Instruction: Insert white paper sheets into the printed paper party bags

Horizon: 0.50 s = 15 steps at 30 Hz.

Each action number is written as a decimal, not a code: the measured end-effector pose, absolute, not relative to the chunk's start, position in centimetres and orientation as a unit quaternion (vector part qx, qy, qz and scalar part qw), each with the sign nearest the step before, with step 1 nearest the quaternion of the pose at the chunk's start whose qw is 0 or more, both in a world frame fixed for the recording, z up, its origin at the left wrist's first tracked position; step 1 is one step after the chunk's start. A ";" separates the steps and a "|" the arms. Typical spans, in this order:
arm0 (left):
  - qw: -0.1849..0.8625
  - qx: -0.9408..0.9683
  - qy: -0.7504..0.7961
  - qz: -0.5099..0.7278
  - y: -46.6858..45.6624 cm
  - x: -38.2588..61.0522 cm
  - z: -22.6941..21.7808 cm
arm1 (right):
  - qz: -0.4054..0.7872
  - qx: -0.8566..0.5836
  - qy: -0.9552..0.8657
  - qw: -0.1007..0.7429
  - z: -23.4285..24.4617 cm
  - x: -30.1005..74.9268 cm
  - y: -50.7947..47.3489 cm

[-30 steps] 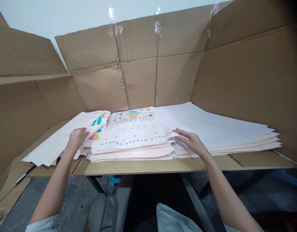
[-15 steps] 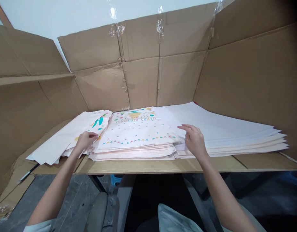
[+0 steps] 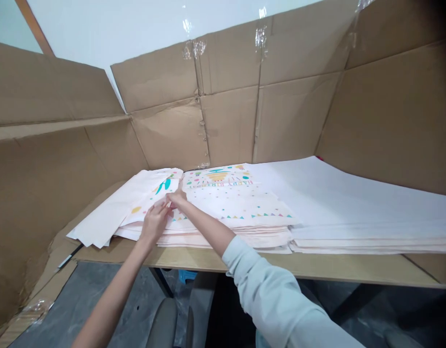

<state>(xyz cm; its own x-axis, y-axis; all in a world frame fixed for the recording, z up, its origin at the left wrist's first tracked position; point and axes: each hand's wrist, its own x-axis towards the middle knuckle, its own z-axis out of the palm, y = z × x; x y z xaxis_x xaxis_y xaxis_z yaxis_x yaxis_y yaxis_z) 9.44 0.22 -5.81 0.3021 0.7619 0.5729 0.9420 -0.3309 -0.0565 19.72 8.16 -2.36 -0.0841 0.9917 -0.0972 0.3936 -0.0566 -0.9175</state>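
Both hands meet at the right edge of a printed birthday sheet, white with a teal and yellow design, on the left pile. My left hand is closed at its front right edge, fingers pinched together. Just beyond, my right hand reaches across and pinches at the same edge, its fingertips close to the left ones. The exact grip is partly hidden by the fingers. Under my right forearm lies the middle stack of white sheets, printed with HAPPY BIRTHDAY, dots and coloured triangles.
A wide stack of plain white sheets lies on the right. Folded-up cardboard walls enclose the back and sides of the wooden table. A thin black-and-white stick lies at the left front, and a grey chair stands below.
My right hand has swung left from the plain stack to join my left hand at the printed sheet's edge. The camera view has shifted left.
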 end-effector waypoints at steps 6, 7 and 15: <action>0.268 -0.800 -0.500 -0.198 -0.3 9.0 -6.9 | 0.392 -0.640 -0.598 0.282 -3.3 18.9 12.0; 0.270 -0.800 -0.499 -0.194 -0.4 9.0 -6.9 | 0.391 -0.644 -0.599 0.271 -3.3 19.0 12.4; 0.220 -0.816 -0.518 -0.131 -1.7 8.9 -6.3 | 0.355 -0.639 -0.622 0.280 -2.3 19.1 12.2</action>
